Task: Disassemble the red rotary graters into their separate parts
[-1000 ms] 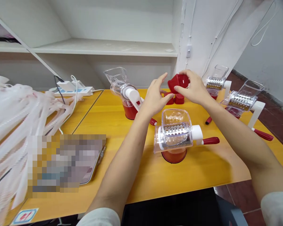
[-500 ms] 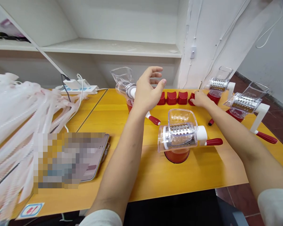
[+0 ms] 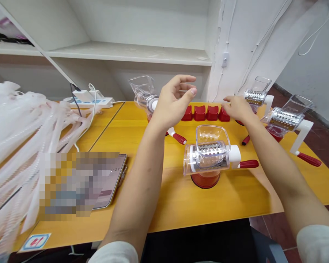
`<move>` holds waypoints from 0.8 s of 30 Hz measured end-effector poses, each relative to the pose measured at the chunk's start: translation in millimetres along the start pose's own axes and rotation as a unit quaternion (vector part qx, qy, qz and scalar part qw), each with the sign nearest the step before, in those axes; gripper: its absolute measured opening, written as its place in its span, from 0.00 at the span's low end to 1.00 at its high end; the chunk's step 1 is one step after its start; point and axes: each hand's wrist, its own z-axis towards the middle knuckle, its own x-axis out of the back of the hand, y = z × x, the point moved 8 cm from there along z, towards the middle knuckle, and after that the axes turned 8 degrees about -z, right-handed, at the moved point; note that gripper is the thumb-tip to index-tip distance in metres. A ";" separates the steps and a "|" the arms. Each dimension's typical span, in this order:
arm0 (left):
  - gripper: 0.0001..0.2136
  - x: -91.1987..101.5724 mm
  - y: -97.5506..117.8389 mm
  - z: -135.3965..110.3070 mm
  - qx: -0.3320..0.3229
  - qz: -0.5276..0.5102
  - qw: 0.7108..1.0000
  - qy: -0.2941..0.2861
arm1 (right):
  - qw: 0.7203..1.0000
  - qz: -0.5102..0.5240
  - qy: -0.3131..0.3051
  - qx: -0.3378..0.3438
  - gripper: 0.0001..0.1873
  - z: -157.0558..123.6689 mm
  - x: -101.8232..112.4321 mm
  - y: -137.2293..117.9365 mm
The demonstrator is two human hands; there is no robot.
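My left hand (image 3: 175,98) is raised in front of the back-left rotary grater (image 3: 146,98), its fingers curved and apart, holding nothing. At the back edge of the table, my right hand (image 3: 238,109) hovers just above the rightmost red hopper pusher (image 3: 224,114), thumb and forefinger apart. The pushers, red blocks with curved tops, stand in a row there; my left hand hides part of the leftmost one (image 3: 188,113). Nearest me stands a rotary grater (image 3: 210,155) with a clear hopper, metal drum and red-handled crank.
Two more rotary graters (image 3: 283,118) stand at the right end of the yellow table (image 3: 181,204). To the left lie a phone (image 3: 109,182), a heap of white plastic strips (image 3: 22,138) and a power strip (image 3: 98,102). White shelving (image 3: 142,53) rises behind.
My right hand has lifted off the rightmost red pusher, leaving it in line with the others. My left hand has shifted slightly right, still open.
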 end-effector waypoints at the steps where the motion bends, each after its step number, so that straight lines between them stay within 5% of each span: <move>1: 0.23 -2.5 5.6 -1.9 0.008 -0.017 1.000 -0.013 | 0.996 0.083 0.035 0.016 0.21 -7.2 19.5 -7.2; 5: 0.23 -12.1 38.7 -15.8 0.048 -0.072 0.995 -0.055 | 0.914 0.392 0.062 0.090 0.18 -58.5 83.5 -43.2; 9: 0.27 -20.3 73.8 -28.3 0.055 -0.083 0.991 -0.087 | 0.888 0.431 -0.018 0.157 0.17 -114.1 113.5 -80.5; 15: 0.27 -8.1 59.9 -48.4 0.020 -0.090 0.995 0.040 | 0.896 0.387 -0.151 0.158 0.09 -140.3 108.4 -88.7; 21: 0.24 12.3 8.7 -163.2 -0.002 -0.134 0.963 0.233 | 0.896 0.364 -0.173 0.184 0.07 -128.0 85.8 -63.5; 24: 0.27 -1.6 -5.3 -202.2 0.023 -0.066 0.980 0.188 | 0.888 0.333 -0.232 0.216 0.15 -130.0 42.7 -45.8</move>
